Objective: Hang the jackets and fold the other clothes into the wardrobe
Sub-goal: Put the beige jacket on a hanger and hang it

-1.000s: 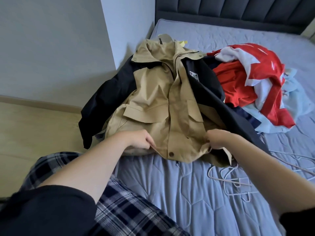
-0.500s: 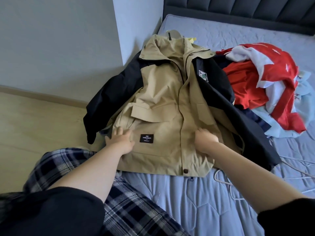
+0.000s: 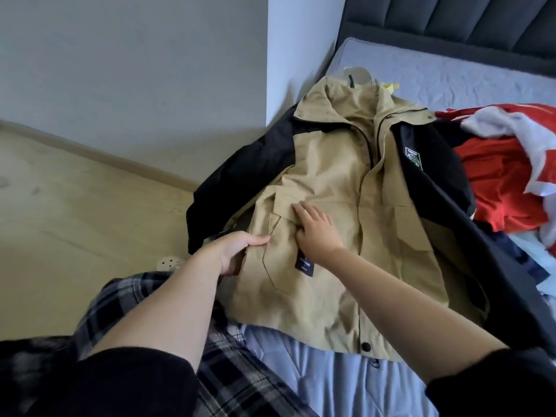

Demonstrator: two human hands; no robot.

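Observation:
A tan jacket with black sleeves (image 3: pixel 337 164) lies face up on the bed (image 3: pixel 436 70), its collar toward the headboard. A pale hanger top pokes out of the collar. My left hand (image 3: pixel 234 251) grips the jacket's left edge beside the front pocket, thumb on top and fingers tucked under the fabric. My right hand (image 3: pixel 316 230) lies flat on the pocket flap with its fingers straight. A pile of red, white and light blue clothes (image 3: pixel 505 176) sits to the right of the jacket.
The bed corner meets a white wall (image 3: pixel 301 40) at the back left. Wooden floor (image 3: pixel 75 221) lies to the left, with a small white perforated object (image 3: pixel 170 263) on it. My plaid-trousered leg (image 3: pixel 135 311) is beside the mattress. The dark padded headboard (image 3: pixel 466 16) runs along the back.
The view swung left. My right hand crossed from the jacket's right side onto the left pocket flap. My left hand moved from flat on the front to gripping the left edge.

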